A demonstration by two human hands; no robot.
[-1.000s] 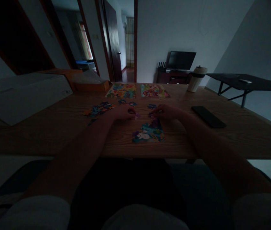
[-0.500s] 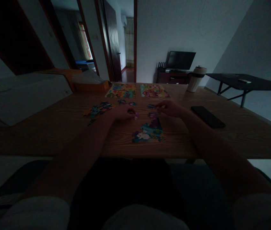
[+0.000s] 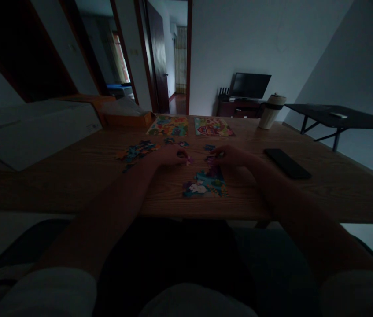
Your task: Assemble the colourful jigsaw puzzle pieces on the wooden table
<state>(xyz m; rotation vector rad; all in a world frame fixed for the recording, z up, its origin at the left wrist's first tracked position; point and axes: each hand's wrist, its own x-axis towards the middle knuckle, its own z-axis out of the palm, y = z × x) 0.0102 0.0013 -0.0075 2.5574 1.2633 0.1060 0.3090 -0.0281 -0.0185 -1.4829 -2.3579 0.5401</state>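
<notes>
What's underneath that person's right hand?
By the fingertips of the right hand, purple pieces show, at the far side of the rabbit puzzle. Bare table shows nearby. What lies directly beneath the palm is covered, so I can't tell.

The left forearm [image 3: 120, 200] covers part of the loose pieces [image 3: 136, 150]; whether the right hand [image 3: 230, 156] pinches or merely touches the purple piece [image 3: 210, 160] is too small to tell; the left edge crops the white box [image 3: 37, 132]
</notes>
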